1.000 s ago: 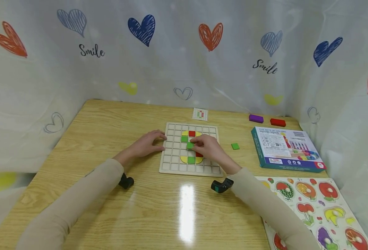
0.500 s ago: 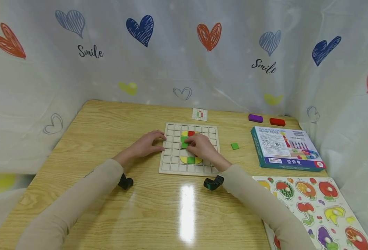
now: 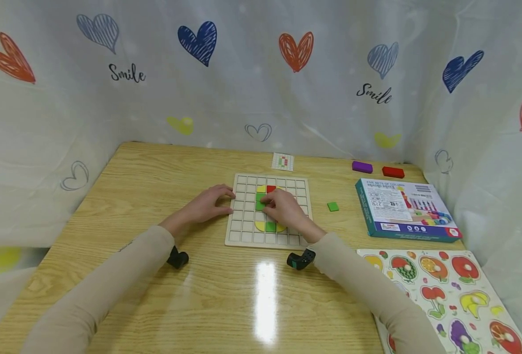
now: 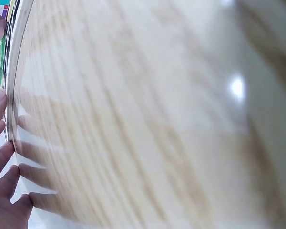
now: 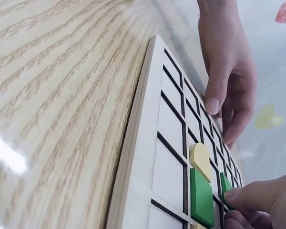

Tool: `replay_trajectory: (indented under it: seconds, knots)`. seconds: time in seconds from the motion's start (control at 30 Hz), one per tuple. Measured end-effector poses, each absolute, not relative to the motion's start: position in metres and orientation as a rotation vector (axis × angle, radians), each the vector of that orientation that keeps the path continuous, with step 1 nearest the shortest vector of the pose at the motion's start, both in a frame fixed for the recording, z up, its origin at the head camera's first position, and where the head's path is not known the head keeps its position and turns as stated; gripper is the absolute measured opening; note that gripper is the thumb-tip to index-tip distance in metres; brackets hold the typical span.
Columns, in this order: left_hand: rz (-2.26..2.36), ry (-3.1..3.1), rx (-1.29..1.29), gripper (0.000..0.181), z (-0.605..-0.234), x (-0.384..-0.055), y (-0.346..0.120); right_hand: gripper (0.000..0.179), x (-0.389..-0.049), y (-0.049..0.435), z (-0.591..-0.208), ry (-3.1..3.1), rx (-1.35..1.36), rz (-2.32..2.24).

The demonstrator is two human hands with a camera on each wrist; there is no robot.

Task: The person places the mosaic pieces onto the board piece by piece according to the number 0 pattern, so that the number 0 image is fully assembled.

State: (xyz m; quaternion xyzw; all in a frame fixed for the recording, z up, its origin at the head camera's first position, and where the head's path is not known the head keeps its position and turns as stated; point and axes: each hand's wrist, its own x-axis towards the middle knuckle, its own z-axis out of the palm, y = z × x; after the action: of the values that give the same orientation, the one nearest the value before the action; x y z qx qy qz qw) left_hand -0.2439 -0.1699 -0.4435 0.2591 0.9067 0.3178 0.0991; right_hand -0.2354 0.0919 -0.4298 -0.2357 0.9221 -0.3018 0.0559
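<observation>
A wooden grid board (image 3: 247, 240) lies on the table, holding red, green and yellow pieces. My right hand (image 3: 283, 207) reaches over it and pinches a green square tile (image 3: 260, 207) at a cell just below another green tile. Part of that tile (image 5: 224, 183) shows beside the thumb in the right wrist view. Lower on the board sit a green tile (image 3: 270, 226) and a yellow rounded piece (image 3: 260, 225); a red tile (image 3: 271, 189) sits at the top. My left hand (image 3: 204, 203) rests its relaxed fingertips along the board's left edge.
One loose green tile (image 3: 333, 206) lies right of the board. A small pattern card (image 3: 283, 162) lies behind it. On the right are a purple block (image 3: 362, 167), a red block (image 3: 393, 172), a box (image 3: 409, 209) and a fruit puzzle board (image 3: 451, 275).
My right hand has carried the green tile a short way left across the board to the cell under the upper green tile. My left hand has stayed at the board's edge.
</observation>
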Motion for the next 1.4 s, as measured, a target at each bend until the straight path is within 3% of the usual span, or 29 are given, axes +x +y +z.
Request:
replay_trajectory:
  seconds: [0.9, 1.4]
  knots:
    - [0.960, 2.674, 0.772, 0.040, -0.443, -0.243, -0.170, 0.022, -0.234, 0.096, -0.433, 2.807, -0.740, -0.989]
    - [0.979, 2.667, 0.783, 0.041, -0.444, -0.244, -0.171, 0.029, -0.210, 0.165, -0.421, 2.773, -0.271, -1.241]
